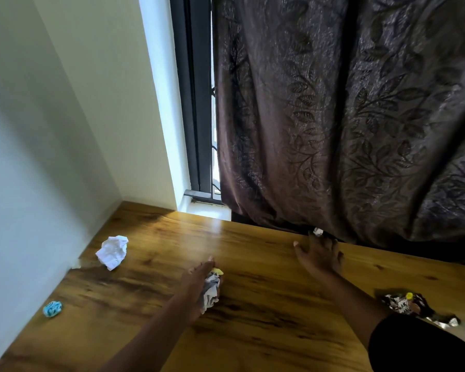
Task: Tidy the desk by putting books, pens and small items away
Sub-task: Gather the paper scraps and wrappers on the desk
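My left hand holds a bunch of crumpled white and yellow paper scraps just above the wooden desk. My right hand reaches with spread fingers to the desk's far edge, its fingertips at a small silvery scrap under the curtain hem. A crumpled white paper lies at the far left. Near the left edge sits a small blue and white ball of paper. A dark shiny wrapper lies at the right, beside my right forearm.
A dark patterned curtain hangs over the desk's far edge. White walls close the left corner, and a dark window frame stands behind the desk.
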`<act>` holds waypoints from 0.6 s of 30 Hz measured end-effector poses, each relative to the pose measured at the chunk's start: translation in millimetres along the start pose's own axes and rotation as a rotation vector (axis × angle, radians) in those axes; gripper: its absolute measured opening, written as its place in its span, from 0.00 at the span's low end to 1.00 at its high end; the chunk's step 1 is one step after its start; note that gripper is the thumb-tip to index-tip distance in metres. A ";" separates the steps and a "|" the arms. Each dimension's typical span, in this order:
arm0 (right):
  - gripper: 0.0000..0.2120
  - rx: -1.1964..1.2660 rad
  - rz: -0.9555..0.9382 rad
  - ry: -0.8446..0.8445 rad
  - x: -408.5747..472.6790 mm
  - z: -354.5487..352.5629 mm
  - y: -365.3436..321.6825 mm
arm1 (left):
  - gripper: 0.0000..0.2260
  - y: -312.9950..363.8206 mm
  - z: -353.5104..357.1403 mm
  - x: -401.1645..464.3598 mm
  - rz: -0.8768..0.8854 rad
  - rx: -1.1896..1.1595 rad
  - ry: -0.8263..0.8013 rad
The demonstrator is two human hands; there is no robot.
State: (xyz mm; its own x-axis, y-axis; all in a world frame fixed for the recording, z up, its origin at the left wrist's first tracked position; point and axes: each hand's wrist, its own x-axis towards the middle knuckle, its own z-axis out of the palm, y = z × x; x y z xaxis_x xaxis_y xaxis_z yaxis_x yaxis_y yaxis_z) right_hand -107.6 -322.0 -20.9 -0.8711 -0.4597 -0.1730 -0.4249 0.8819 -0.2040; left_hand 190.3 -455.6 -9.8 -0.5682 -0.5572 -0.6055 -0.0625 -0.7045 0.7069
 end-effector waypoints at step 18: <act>0.34 0.161 -0.170 0.140 -0.5 16.8 -15.9 | 0.15 -12.6 -14.1 10.8 -0.010 -0.010 0.005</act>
State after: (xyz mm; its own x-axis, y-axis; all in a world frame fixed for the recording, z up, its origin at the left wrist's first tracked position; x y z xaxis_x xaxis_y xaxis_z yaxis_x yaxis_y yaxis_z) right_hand -96.3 -337.5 -33.8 -0.8212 -0.5706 0.0098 -0.5329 0.7605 -0.3711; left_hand 196.5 -459.0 -30.3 -0.5639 -0.5523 -0.6139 -0.0596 -0.7143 0.6973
